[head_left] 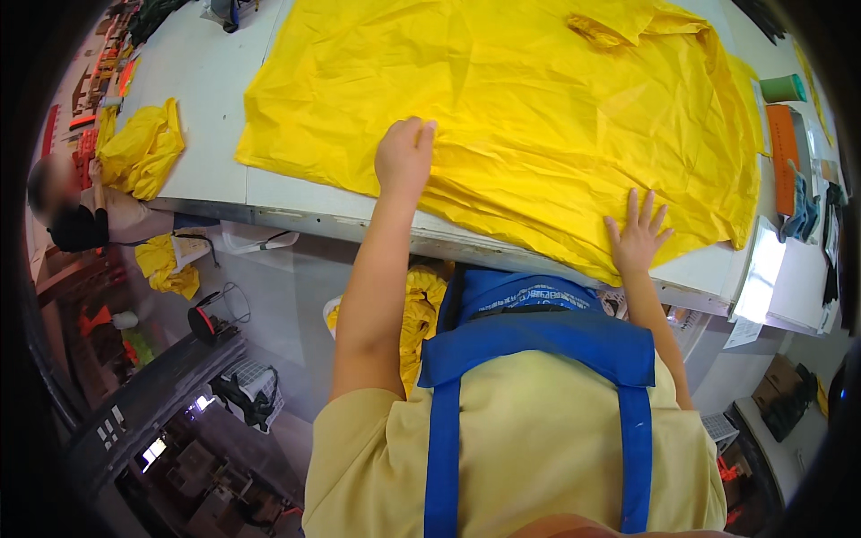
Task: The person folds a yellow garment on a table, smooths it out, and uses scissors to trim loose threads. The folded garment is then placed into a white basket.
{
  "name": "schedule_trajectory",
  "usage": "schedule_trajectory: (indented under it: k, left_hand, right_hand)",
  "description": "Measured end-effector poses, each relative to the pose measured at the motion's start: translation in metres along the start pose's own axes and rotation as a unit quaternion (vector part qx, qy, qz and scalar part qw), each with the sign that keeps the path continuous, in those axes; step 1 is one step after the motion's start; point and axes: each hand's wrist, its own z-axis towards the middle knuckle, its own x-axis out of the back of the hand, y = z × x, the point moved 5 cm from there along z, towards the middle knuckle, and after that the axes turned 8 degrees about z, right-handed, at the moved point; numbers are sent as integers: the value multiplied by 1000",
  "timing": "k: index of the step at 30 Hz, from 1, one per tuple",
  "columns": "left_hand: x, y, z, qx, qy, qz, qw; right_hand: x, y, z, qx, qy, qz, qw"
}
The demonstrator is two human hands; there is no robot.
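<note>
Spread over the white table (211, 67) is a large piece of thin, creased yellow cloth (502, 81), with a bunched fold (603, 31) at its far right. My left hand (405, 160) is closed, its fingers pinching the cloth near the front edge; the fingertips are partly hidden. Flat on the cloth's near right part lies my right hand (639, 235), fingers spread and holding nothing. Small wrinkles run between the two hands. The near edge of the cloth reaches the table's front edge.
Along the right side are a green roll (783, 88), an orange strip (781, 148) and white papers (762, 269). Below the table front, more yellow cloth (421, 309) sits in a white container. At left, another person (76, 215) works beside a yellow heap (148, 148).
</note>
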Motion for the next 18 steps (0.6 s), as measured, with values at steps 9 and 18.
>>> schedule_trajectory:
  k: [9,18]
  left_hand:
    - [-13,-140,6,82,-2,103,991]
    - [5,-152,-75,21,-156,254,954]
  right_hand:
    - [-4,10,-4,32,-12,45,998]
    - [-6,74,-19,81,-17,23,996]
